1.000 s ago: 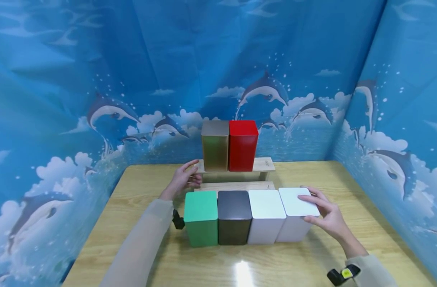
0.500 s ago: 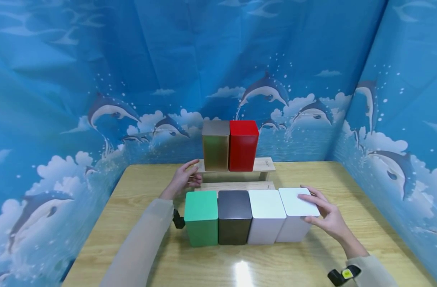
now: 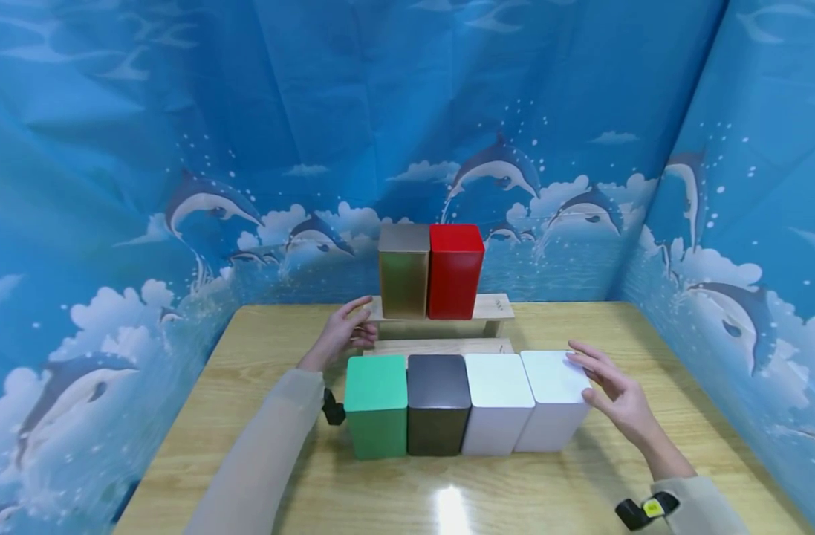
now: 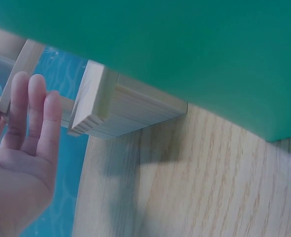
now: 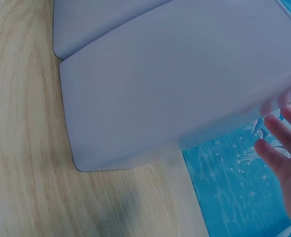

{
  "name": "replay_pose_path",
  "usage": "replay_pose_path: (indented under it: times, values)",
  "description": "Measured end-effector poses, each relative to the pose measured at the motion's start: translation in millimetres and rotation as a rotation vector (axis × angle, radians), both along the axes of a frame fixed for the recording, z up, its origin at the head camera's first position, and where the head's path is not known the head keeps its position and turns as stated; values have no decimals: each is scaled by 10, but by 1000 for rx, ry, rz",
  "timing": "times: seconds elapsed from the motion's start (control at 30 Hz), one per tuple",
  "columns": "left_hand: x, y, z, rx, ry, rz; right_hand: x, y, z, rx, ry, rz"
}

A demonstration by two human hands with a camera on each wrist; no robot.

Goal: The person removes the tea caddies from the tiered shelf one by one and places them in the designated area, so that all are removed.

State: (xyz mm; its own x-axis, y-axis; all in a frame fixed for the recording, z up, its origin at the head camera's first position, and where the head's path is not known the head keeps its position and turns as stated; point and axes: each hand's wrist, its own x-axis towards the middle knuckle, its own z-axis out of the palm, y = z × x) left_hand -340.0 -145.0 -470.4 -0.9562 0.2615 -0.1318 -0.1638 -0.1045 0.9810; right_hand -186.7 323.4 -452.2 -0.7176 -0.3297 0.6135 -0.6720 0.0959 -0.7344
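Note:
Several tall rectangular boxes stand in a row in the head view: a green box (image 3: 377, 412), a black box (image 3: 437, 409), a white box (image 3: 498, 409) and, at the right end, a second white box (image 3: 553, 416). My right hand (image 3: 617, 397) is beside that end box, fingers loosely spread, fingertips right at its upper right edge. At the left end of a small wooden stand (image 3: 494, 306), my left hand (image 3: 340, 338) reaches the upper board with its index finger. Its other fingers (image 4: 36, 106) extend fairly straight in the left wrist view. The green box hides part of the lower board.
A gold box (image 3: 403, 279) and a red box (image 3: 455, 279) stand side by side on the stand's upper board. Below it is a lower wooden board (image 3: 440, 346), behind the row. Dolphin-printed blue sheets (image 3: 354, 148) enclose the wooden table (image 3: 260, 334) at the back and sides.
My right hand has drawn back to the right from the top of the end white box, and its fingers have loosened. My left hand and the boxes stay in place.

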Motion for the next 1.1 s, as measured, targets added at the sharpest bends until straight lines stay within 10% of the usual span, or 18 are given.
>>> replay_pose_path:
  times: [0.3,0.57,1.1]
  values:
    - [-38,1,-65,-5,19,11,-20,-32,119,-32,-46,-76]
    - [91,-2,163,16,-23,-47,-61,-24,233,-6,-96,-150]
    - [86,1,203,-41,-16,-39,-195,-62,579,123,-50,-194]
